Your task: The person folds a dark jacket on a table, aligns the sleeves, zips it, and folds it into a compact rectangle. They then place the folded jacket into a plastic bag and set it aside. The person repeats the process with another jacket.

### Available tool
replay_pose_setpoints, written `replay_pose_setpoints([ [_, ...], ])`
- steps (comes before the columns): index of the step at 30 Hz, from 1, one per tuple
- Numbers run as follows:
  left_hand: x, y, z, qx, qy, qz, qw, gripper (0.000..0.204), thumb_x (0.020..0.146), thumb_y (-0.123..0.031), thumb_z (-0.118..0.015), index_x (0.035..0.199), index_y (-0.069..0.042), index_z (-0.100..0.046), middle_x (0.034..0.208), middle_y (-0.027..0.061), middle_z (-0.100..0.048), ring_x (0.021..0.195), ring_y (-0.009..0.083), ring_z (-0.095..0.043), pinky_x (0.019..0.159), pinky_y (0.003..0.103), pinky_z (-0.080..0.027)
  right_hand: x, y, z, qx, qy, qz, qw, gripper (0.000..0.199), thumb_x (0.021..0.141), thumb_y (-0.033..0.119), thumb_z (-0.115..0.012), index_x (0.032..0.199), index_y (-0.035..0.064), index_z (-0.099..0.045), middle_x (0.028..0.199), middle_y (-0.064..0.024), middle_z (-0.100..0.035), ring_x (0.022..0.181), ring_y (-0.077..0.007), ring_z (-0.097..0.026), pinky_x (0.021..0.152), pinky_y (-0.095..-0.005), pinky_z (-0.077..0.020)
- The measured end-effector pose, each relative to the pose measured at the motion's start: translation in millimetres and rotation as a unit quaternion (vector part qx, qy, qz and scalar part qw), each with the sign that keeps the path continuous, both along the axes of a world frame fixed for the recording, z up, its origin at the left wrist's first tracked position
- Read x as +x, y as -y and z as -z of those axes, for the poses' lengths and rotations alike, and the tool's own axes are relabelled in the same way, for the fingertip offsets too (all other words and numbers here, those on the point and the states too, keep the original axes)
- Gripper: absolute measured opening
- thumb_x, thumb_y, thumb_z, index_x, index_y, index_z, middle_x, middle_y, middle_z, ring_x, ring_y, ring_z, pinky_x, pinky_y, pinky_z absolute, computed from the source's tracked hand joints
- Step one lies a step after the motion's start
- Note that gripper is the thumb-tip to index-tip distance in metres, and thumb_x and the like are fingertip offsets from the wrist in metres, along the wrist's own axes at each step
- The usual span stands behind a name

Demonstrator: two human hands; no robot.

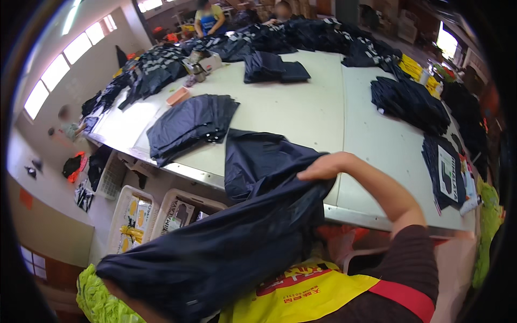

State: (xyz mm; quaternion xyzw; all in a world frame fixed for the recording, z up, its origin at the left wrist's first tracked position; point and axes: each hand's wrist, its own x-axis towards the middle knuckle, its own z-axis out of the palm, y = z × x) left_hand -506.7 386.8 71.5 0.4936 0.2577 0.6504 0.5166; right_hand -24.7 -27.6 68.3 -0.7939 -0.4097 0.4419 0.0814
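A long navy garment [215, 231] of thin smooth fabric stretches from the table edge down across my front to the lower left. My right hand [326, 166] is closed on its upper edge, thumb laid over the cloth. Under the lower left end of the garment my left forearm shows in part; the cloth covers that hand and its fingers. The garment's far end lies folded on the white table [301, 113]. Left of it on the table rests a fanned stack of folded navy garments [191, 124].
More folded navy piles [274, 68] and a right-hand stack [409, 102] lie on the table. A pink tray [178, 96] sits at left. White baskets [153, 215] with packages stand below the table edge. Other people work at the far side and left.
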Motion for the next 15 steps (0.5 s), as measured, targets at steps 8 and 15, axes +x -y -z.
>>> replay_pose_setpoints([
  [8,47,-61,-92,0.195,-0.177,-0.231,0.937,0.034,0.094,-0.030,-0.042,0.103,-0.002,-0.056,0.106,0.0197,-0.057,0.093,0.0284,-0.058,0.081,0.036,-0.048,-136,149,-160,0.221,-0.021,-0.193,0.956,0.033,0.086,0.036,-0.060,0.085,0.0036,-0.056,0.070,-0.0146,-0.058,0.068,-0.0334,-0.057,0.061,-0.0407,-0.0450],
  [15,347,-12,-155,0.362,-0.280,-0.011,0.889,0.035,0.095,-0.028,-0.039,0.103,0.000,-0.059,0.108,0.0230,-0.058,0.096,0.0336,-0.057,0.081,0.039,-0.048,29,171,-174,0.412,0.203,0.197,0.866,0.023,0.087,0.024,-0.058,0.096,0.0030,-0.060,0.086,-0.0012,-0.060,0.079,-0.0106,-0.054,0.074,-0.0275,-0.0447],
])
